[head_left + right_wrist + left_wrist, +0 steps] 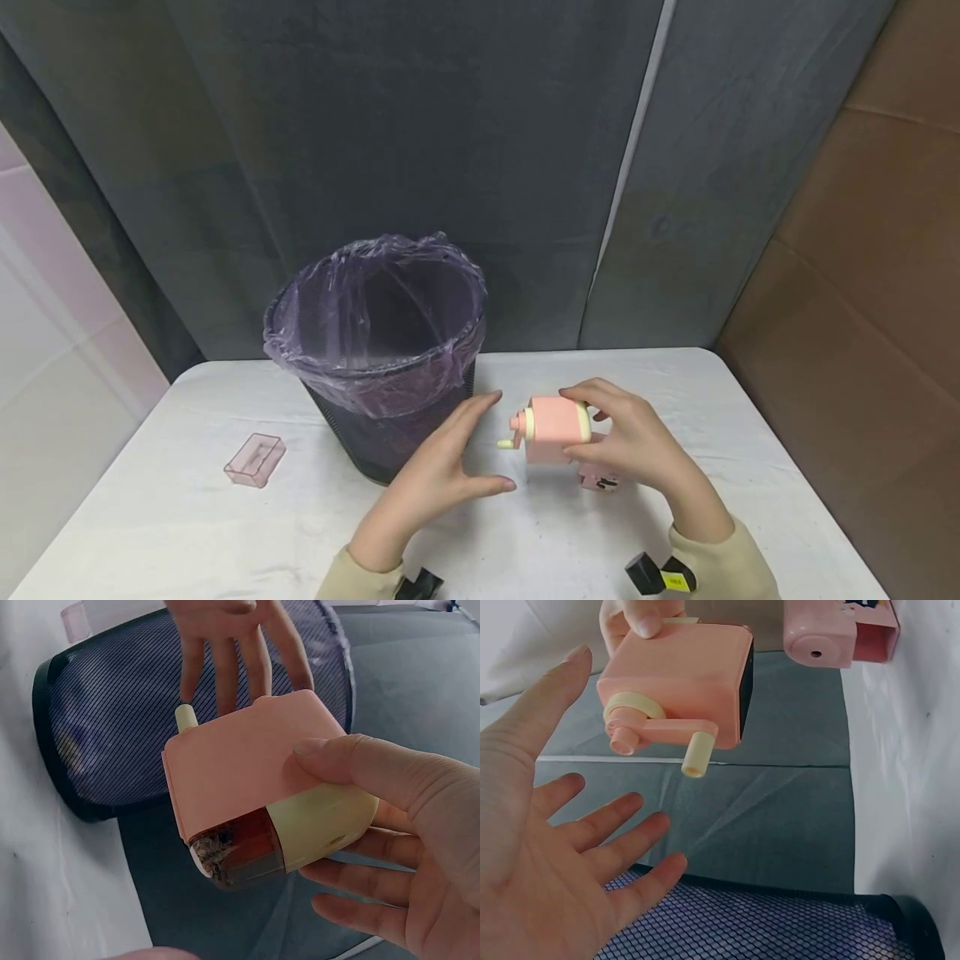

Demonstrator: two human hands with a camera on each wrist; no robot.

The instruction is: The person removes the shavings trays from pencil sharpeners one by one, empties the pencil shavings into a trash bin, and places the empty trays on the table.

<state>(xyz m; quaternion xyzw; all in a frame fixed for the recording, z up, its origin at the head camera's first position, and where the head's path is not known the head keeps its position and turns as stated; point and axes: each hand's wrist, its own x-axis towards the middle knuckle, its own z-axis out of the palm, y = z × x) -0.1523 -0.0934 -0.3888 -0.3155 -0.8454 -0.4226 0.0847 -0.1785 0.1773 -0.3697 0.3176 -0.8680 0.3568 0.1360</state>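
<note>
A pink and cream hand-crank pencil sharpener [553,433] is held above the table by my right hand [637,437], with the thumb on one side and fingers on the other. Its crank [679,735] points toward my left hand [442,471]. That hand is spread beside the crank, apart from it and holding nothing. Dark shavings [216,851] show behind a see-through panel of the sharpener in the right wrist view. Behind the sharpener, a smaller pink object [821,636] with a round hole and a black-and-white picture stands on the table, partly hidden in the head view.
A black mesh wastebasket [356,437] with a purple plastic liner [450,358] stands left of centre, close to my left hand. A small clear pink box [256,460] lies on the white-covered table [187,533] at the left. A dark curtain [450,125] closes off the back.
</note>
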